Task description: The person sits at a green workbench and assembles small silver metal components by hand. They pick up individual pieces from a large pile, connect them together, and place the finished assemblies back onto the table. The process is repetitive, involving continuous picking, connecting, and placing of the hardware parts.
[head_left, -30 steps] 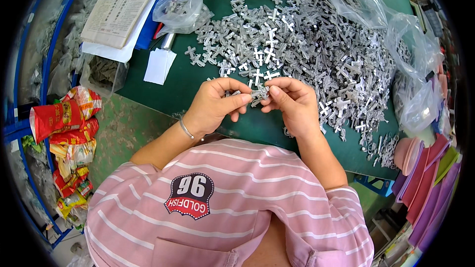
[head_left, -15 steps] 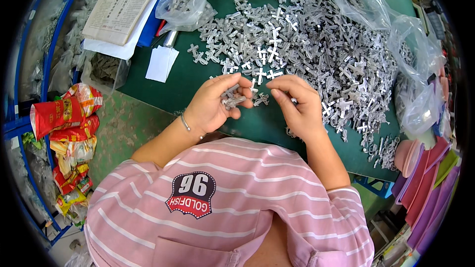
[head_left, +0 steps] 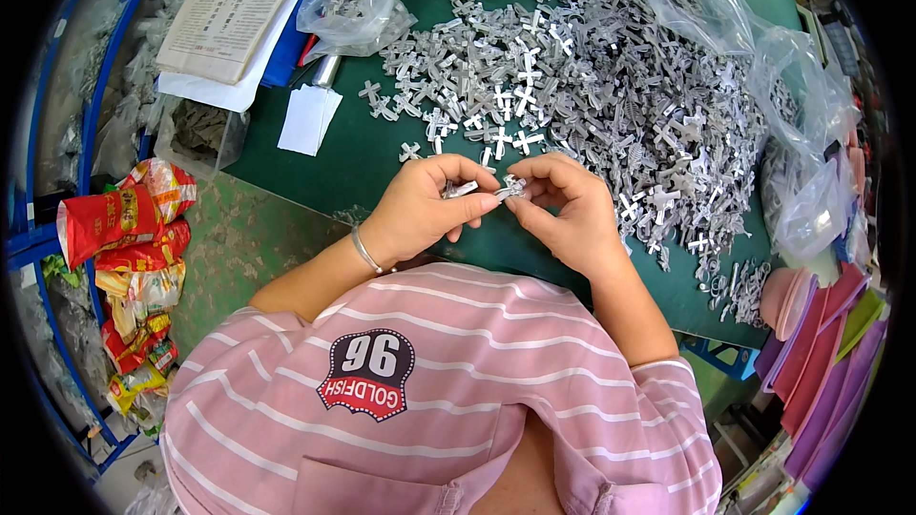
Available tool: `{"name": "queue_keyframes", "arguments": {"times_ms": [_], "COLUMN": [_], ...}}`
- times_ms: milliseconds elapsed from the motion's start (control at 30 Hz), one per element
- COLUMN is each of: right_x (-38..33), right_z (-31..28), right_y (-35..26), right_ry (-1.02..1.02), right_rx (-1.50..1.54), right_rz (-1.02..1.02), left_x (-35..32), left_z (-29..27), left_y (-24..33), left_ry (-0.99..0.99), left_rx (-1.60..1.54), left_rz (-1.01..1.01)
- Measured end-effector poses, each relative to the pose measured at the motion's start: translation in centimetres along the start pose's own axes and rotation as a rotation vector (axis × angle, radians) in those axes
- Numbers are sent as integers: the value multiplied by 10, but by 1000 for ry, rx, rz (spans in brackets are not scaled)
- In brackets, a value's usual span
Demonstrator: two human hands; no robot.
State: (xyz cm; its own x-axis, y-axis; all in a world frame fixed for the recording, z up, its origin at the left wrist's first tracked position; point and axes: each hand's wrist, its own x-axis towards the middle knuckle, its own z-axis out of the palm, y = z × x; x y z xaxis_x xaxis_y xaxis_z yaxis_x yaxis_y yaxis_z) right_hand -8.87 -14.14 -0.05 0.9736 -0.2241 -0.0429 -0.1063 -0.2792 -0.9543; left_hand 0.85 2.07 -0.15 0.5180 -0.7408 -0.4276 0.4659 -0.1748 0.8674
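Observation:
My left hand (head_left: 420,205), with a bracelet on its wrist, is curled around a few small silver metal pieces (head_left: 460,189). Between its thumb tip and the fingers of my right hand (head_left: 571,208) is a small silver metal piece (head_left: 512,187), pinched by both. Its exact shape is partly hidden by the fingertips. Just beyond the hands spreads a large pile of silver metal crosses (head_left: 611,105), lying loose on the green tabletop (head_left: 358,148). A lone cross (head_left: 527,141) lies at the pile's near edge, close to my right fingers.
Clear plastic bags (head_left: 692,5) lie at the back and right of the pile. On the left are a small knotted bag (head_left: 351,10), white paper slips (head_left: 308,121), a printed sheet (head_left: 234,14) and a plastic bin (head_left: 196,138). Scissors-like small parts (head_left: 744,291) sit near the right edge.
My hands have come together; the right moved left and its fingers now meet the left thumb at a silver piece. My left palm has turned downward and its fingers have closed more.

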Motion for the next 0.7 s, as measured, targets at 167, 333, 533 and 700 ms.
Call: {"name": "queue_keyframes", "arguments": {"times_ms": [167, 333, 533, 700], "right_x": [-2, -4, 0, 13], "right_z": [-1, -5, 6, 9], "right_y": [1, 6, -18, -1], "right_ry": [21, 30, 18, 76], "right_rx": [517, 757, 180, -294], "right_rz": [228, 310, -310, -249], "left_x": [-2, -1, 3, 5], "left_z": [2, -1, -5, -26], "left_y": [2, 2, 4, 0], "left_ry": [17, -6, -34, -33], "left_rx": [-37, 24, -462, -565], "left_rz": [-4, -2, -208, -124]}}
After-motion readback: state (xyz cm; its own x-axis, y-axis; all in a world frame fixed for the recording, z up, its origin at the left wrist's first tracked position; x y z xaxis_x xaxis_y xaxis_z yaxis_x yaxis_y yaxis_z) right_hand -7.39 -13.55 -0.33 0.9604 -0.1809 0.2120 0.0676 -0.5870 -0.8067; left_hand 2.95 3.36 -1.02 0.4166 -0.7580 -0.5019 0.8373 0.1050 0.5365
